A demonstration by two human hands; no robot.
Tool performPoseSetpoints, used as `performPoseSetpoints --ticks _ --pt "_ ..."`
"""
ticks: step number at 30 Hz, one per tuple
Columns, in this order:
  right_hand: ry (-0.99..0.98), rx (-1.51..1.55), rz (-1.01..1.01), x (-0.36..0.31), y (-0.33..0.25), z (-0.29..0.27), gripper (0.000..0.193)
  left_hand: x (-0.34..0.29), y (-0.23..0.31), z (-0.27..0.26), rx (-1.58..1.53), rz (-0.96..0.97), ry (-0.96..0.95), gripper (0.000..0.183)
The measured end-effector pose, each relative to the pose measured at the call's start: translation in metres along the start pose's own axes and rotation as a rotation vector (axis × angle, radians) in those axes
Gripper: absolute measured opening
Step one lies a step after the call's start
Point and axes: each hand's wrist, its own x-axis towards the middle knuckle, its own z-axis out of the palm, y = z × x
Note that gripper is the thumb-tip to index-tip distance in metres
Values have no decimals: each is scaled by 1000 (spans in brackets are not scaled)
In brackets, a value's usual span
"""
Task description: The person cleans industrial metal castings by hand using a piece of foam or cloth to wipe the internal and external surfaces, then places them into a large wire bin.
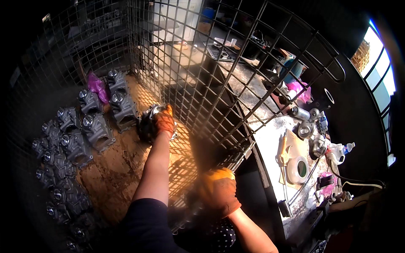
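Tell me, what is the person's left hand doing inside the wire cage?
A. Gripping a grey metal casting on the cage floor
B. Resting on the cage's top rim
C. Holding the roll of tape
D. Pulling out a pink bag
A: the left hand, in an orange glove, is closed over a grey metal casting on the cage floor, beside rows of similar castings.

Bare cardboard floor (118, 168) lies open between the castings (71, 143) and mesh wall (202, 97).

Rt hand (218, 189) grip blurred, maybe empty.
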Motion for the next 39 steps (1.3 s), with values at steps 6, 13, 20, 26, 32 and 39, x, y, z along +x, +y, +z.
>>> performPoseSetpoints --ticks 6,13,20,26,32,39 --pt "-67 -32 98 -1 0 -2 19 -31 -31 -7 -330 -142 -159 48" --pt "-137 -52 175 1 0 6 16 -143 -134 -105 -493 -240 -194 84" --pt "373 -135 206 -19 -5 18 35 -238 -203 -265 -859 22 344 65" --pt "635 1205 297 -69 -45 -32 46 -298 -217 -422 -1155 638 554 63" --pt "607 1514 321 -162 -42 -154 42 -313 -153 -500 -1508 1299 221 50" --pt "1253 602 554 -328 -88 -188 35 -378 23 -545 -1470 1739 -506 53"
